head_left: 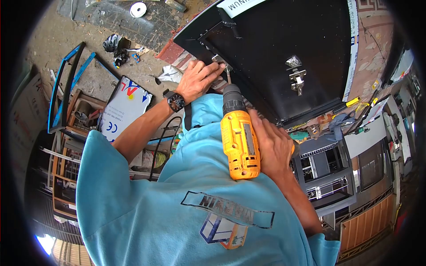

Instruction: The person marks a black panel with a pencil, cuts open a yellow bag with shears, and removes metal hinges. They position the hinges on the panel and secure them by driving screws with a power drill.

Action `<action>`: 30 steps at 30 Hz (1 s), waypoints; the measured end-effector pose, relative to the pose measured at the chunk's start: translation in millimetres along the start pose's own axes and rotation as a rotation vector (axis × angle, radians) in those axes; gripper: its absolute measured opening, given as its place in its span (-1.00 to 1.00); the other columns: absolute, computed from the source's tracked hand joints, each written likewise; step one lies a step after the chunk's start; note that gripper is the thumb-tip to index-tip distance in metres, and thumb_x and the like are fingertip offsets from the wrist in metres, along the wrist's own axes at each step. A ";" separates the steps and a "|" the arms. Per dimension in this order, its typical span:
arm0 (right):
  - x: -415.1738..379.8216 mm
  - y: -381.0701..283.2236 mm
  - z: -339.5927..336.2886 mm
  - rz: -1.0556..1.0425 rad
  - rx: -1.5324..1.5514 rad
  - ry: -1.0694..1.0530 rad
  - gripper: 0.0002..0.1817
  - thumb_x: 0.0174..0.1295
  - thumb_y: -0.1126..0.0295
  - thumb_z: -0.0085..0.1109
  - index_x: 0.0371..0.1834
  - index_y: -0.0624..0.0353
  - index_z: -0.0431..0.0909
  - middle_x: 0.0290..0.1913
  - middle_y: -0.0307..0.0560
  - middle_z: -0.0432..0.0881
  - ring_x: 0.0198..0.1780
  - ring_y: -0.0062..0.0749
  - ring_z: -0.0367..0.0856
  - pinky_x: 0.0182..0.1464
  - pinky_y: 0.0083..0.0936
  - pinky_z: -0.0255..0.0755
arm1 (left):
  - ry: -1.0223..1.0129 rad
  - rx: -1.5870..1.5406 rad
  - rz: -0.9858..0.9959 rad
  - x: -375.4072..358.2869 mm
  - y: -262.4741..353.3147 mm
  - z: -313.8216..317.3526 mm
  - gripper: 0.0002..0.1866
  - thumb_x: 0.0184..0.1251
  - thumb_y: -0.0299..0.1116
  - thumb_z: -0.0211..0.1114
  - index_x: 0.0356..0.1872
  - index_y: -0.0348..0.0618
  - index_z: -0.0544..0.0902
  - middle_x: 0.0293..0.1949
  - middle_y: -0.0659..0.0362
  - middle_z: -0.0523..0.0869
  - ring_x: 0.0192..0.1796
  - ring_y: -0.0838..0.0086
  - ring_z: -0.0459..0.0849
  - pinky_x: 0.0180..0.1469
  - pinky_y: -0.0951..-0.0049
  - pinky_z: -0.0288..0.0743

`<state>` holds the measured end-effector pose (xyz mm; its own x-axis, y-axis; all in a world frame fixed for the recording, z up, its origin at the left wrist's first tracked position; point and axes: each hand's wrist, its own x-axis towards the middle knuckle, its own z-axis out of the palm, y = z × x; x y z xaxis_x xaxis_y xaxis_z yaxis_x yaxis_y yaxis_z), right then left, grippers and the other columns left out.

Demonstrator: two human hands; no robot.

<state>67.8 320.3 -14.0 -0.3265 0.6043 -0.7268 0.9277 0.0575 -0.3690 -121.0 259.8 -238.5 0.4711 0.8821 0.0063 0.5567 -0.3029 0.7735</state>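
Note:
A yellow cordless drill (pixel 240 142) points up and away from my body, its bit reaching a small metal plate (pixel 217 59) at the near edge of a black panel (pixel 266 48). My right hand (pixel 273 144) is wrapped round the drill from the right side; the grip is mostly hidden. The fingers of my left hand (pixel 198 80) press together at the metal plate, close to the bit tip. A silver latch (pixel 297 80) and a crumpled clear wrapping (pixel 293 61) sit on the black panel, to the right.
Blue-edged black frames (pixel 66 84) and a white-faced board (pixel 122 106) lie at the left, near a wooden crate (pixel 62 195). White tape (pixel 138 9) lies at the top. Grey window frames (pixel 326 164) and a yellow marker (pixel 353 101) are at the right.

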 end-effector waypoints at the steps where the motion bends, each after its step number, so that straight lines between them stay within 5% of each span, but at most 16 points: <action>1: -0.9 -0.1 0.3 -0.009 -0.003 0.010 -0.37 0.01 0.36 0.21 0.23 0.26 0.41 -0.41 -0.12 0.55 -0.40 -0.31 0.59 -0.36 -0.41 0.40 | -0.003 0.011 0.004 -1.5 1.3 -0.6 -0.40 -0.01 -0.42 0.43 0.18 -0.09 0.57 -0.02 0.25 0.55 -0.22 0.38 0.42 -0.15 0.36 0.26; 27: -1.2 4.8 3.7 -0.022 -0.007 0.023 -0.33 -0.03 0.31 0.26 0.24 0.25 0.40 -0.43 -0.14 0.53 -0.40 -0.31 0.58 -0.37 -0.42 0.38 | 0.023 0.001 0.007 -1.4 2.0 0.8 -0.37 -0.06 -0.46 0.46 0.18 -0.10 0.56 -0.01 0.23 0.54 -0.22 0.38 0.44 -0.16 0.36 0.27; 30: -1.4 2.7 3.2 -0.009 0.008 0.002 -0.33 -0.02 0.32 0.25 0.25 0.25 0.39 -0.43 -0.13 0.53 -0.40 -0.31 0.58 -0.36 -0.41 0.38 | -0.013 0.008 -0.033 -1.4 10.8 -2.9 -0.44 0.02 -0.44 0.31 0.17 -0.11 0.55 -0.01 0.27 0.52 -0.21 0.39 0.42 -0.13 0.37 0.29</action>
<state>70.2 317.1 -15.8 -0.3349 0.6052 -0.7222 0.9231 0.0568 -0.3804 -117.6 256.4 -228.3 0.4612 0.8869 -0.0275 0.5777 -0.2765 0.7680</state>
